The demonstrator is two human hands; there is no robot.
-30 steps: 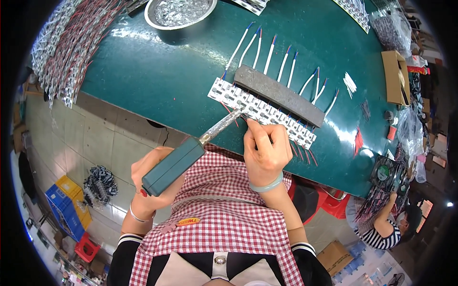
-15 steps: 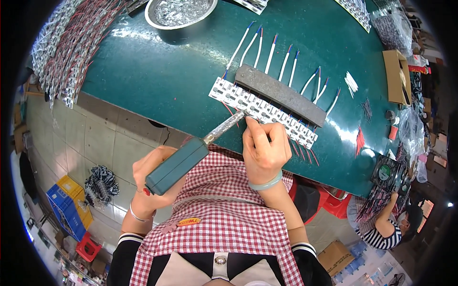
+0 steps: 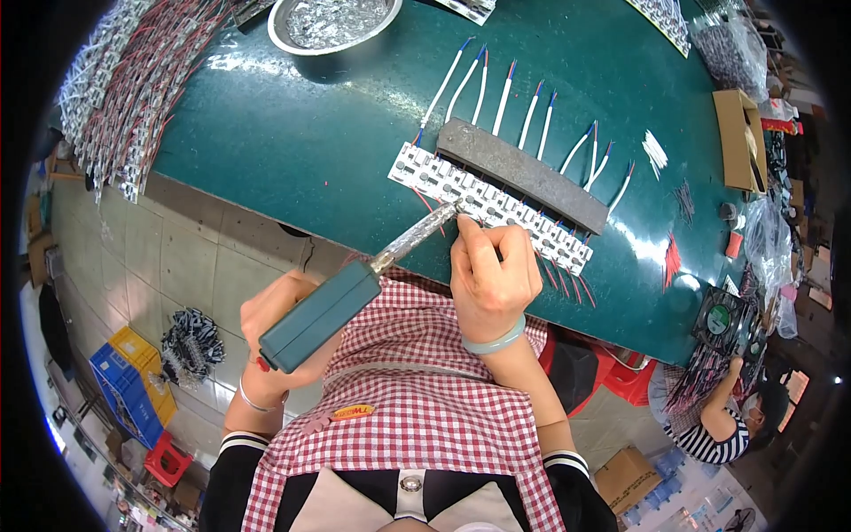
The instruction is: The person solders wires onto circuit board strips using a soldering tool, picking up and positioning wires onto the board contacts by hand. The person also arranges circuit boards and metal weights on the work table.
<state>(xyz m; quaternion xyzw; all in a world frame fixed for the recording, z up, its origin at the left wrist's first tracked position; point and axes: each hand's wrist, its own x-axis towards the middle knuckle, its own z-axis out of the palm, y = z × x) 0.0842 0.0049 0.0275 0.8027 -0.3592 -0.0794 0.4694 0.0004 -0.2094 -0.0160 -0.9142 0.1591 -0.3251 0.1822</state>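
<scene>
My left hand [image 3: 277,306] is closed round the green handle of a soldering iron [image 3: 321,316]. Its silvery tip rests at the near edge of a white circuit board panel [image 3: 417,168], which is divided into several small boards. My right hand [image 3: 495,275] is closed in a pinch beside the tip; a thin wire seems to be between the fingertips, mostly hidden by them. Red wires [image 3: 581,291] stick out from the panel's near edge. A dark grey bar [image 3: 523,177] lies along its far side, across white-sleeved cables [image 3: 503,106] with blue and red ends.
On the green table [image 3: 266,142] stands a metal bowl [image 3: 390,19] of crumpled silvery material. Wired boards [image 3: 142,89] are heaped at the far left. White sleeves [image 3: 654,155], red wires [image 3: 672,259] and a cardboard box [image 3: 738,142] lie right. Another person [image 3: 722,426] sits at lower right.
The iron's tip has shifted slightly right and up along the panel, close to my right fingertips. My left hand has moved a little left and down with the handle. My right hand stays put.
</scene>
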